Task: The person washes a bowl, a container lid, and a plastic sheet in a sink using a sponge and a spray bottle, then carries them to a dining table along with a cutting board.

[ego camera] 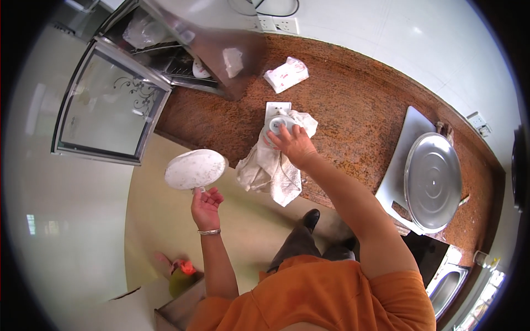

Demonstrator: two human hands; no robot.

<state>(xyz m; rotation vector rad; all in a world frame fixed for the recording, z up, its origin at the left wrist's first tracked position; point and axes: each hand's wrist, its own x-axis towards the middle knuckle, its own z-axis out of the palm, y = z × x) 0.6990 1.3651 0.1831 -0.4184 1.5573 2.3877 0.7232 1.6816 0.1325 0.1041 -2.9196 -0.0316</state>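
Note:
My right hand (295, 145) is on a white bowl (278, 125), which is upside down with its foot ring up. Its fingers spread over the bowl's side and base. Beneath the bowl lies a crumpled off-white cloth (285, 176) that hangs over the counter's front edge. My left hand (207, 207), with a bracelet at the wrist, is palm up with curled fingers, out past the counter. Just beyond its fingertips appears a white oval object with brown specks (195, 169); whether the hand holds it cannot be told.
A glass-doored cabinet (112, 103) stands open at the left. On the brown stone counter (339, 103) are a tissue pack (287, 74), a white socket block (277, 107) partly behind the cloth, and a round metal lid (434, 182) over a pale board (393, 165). A sink (447, 289) is at lower right.

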